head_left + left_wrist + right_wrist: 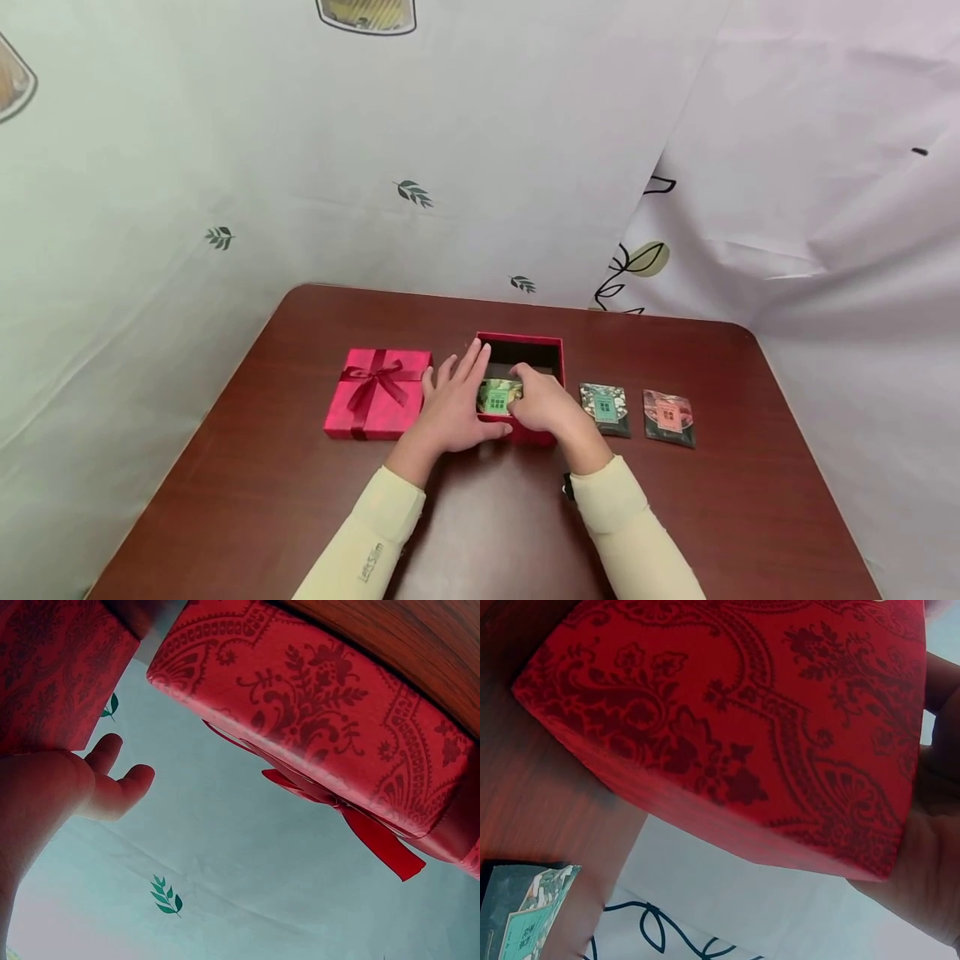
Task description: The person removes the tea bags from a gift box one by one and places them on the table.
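A red patterned gift box (540,339) stands uncovered on the table, its dark inside showing. Along its left side lies my left hand (453,417), fingers mostly straight and spread, the thumb near the front wall. My right hand (547,407) reaches over the right part of the box and pinches the right side of a green sachet (495,397) at the front of the box. In the right wrist view, the box wall (720,727) hides most of that hand's fingers. The left wrist view shows left fingers (124,776) beside the box wall (60,675).
The red box lid (352,414) with a ribbon bow lies left of the box. Right of the box lie a teal-labelled sachet (604,408) and a red-labelled sachet (669,417). A printed white cloth (487,167) hangs behind the brown table (300,500).
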Tool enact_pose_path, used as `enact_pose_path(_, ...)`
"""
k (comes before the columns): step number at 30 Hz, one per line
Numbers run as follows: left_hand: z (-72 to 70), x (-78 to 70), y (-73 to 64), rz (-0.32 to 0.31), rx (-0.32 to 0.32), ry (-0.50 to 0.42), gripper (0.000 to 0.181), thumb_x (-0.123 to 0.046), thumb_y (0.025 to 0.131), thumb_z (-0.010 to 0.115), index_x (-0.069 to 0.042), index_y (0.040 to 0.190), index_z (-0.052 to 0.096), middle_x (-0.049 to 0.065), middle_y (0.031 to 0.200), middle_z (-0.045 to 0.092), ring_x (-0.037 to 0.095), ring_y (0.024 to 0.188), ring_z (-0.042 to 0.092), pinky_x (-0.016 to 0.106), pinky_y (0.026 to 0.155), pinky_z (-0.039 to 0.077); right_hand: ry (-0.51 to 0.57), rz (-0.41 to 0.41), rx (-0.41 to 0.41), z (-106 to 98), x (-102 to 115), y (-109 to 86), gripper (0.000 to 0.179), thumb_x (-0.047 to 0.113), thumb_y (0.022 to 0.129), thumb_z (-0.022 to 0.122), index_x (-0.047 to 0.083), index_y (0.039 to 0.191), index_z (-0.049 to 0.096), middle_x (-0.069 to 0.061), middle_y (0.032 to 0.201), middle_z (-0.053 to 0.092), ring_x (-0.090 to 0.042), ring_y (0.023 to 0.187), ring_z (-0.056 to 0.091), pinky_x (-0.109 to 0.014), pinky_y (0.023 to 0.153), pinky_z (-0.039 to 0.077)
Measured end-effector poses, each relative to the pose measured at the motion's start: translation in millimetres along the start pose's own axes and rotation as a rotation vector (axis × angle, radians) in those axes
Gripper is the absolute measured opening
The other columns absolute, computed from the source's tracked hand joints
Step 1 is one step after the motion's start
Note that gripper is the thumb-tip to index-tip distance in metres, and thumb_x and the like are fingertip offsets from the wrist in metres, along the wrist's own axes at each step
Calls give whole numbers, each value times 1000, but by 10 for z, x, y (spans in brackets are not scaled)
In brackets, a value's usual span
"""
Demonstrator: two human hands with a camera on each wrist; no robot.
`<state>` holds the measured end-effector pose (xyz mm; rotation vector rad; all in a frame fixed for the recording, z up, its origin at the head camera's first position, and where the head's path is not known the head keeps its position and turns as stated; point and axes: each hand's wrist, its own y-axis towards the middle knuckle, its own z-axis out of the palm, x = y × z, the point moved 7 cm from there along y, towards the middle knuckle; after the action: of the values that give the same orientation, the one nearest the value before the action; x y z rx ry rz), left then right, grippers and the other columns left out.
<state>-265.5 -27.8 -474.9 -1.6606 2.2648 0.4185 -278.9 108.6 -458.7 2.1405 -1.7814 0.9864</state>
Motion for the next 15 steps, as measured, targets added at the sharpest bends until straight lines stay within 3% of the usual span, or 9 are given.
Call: enact_pose_path(15,0,3,17,1,11,-8,127,-60,68,82,-23,163,7,-5,167,0,38,145,17,69,109,4,11,13,16,41,2,49,52,13,89,72,7,137,54,-13,113,65,-25,90,59,-49,85,52)
